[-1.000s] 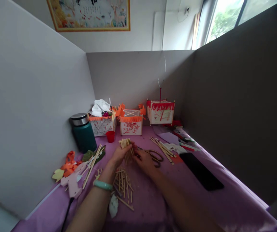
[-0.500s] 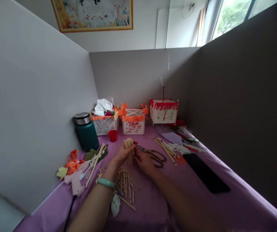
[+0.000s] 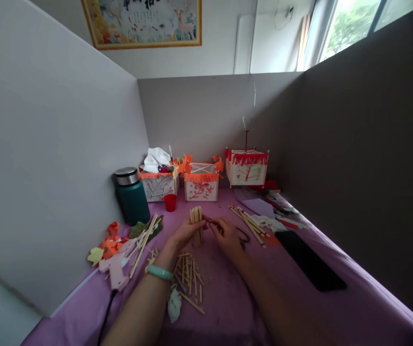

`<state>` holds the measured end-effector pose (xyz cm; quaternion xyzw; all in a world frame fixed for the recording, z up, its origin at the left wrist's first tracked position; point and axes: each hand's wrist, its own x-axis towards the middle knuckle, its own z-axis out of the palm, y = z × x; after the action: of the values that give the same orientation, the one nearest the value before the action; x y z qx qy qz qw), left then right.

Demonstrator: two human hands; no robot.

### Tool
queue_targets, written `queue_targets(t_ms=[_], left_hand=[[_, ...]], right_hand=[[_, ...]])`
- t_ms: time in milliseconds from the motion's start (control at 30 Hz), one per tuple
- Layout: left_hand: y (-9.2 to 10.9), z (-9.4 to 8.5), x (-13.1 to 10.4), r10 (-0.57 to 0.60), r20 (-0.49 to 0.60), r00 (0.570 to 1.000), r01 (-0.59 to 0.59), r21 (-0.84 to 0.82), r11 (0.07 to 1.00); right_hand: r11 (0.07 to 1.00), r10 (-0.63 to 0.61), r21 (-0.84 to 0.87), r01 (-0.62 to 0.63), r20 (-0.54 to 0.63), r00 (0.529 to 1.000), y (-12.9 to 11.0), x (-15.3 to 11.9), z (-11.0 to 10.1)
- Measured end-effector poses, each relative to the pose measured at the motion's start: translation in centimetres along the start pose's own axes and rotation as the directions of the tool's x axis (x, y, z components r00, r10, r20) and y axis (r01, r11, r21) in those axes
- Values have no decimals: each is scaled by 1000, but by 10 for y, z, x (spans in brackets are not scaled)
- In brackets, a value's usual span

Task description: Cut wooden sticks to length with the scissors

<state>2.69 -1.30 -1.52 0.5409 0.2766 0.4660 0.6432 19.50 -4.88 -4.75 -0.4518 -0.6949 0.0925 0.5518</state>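
My left hand [image 3: 189, 231] is closed round an upright bundle of short wooden sticks [image 3: 196, 215], their pale ends pointing up. Just right of it, my right hand [image 3: 227, 236] has its fingers drawn together. A thin dark reddish strip [image 3: 210, 220] shows between the two hands; I cannot make out what it is. Behind my right hand lies a pair of scissors [image 3: 244, 235], mostly hidden, with part of a handle loop showing. Below my left hand, a loose heap of short wooden sticks [image 3: 191, 276] lies on the purple cloth [image 3: 228, 307].
Three paper lanterns [image 3: 202, 190] stand or hang at the back. A green bottle [image 3: 132, 199], a red cup [image 3: 170, 203] and a pink glue gun [image 3: 116, 269] are on the left. Longer sticks [image 3: 249, 225] and a black phone [image 3: 309, 259] lie right. Grey panels [image 3: 213, 110] enclose the table.
My right hand has drawn slightly away to the right of the bundle and now covers more of the scissors. My left hand still holds the sticks. The view has shifted slightly.
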Motion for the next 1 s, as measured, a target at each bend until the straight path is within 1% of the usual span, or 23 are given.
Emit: queue_targets(t_ms=[100, 200, 300, 467, 633, 800, 933, 1000], left_hand=[[4, 4, -2, 12, 16, 1000, -12, 19, 1000], [8, 6, -4, 39, 76, 996, -44, 70, 997], [10, 6, -5, 61, 78, 995, -67, 81, 994], [6, 2, -3, 35, 97, 995, -46, 104, 994], [-1, 1, -1, -20, 62, 998, 17, 57, 998], [0, 2, -2, -39, 55, 998, 37, 25, 999], [2, -1, -4, -35, 78, 996, 30, 74, 997], [1, -5, -3, -56, 103, 993, 45, 105, 994]], right_hand=[[999, -20, 29, 20, 7, 1000, -1, -1, 2], [999, -21, 29, 20, 3, 1000, 0, -2, 3], [1000, -6, 21, 6, -5, 1000, 1, -2, 2], [1000, -15, 18, 15, -11, 1000, 2, -1, 2], [1000, 0, 27, 1, -14, 1000, 1, -2, 3], [998, 15, 68, -14, -21, 1000, -3, -1, 3], [998, 11, 70, -8, -38, 999, -2, 0, 1], [998, 8, 57, -5, -56, 998, 0, 1, 1]])
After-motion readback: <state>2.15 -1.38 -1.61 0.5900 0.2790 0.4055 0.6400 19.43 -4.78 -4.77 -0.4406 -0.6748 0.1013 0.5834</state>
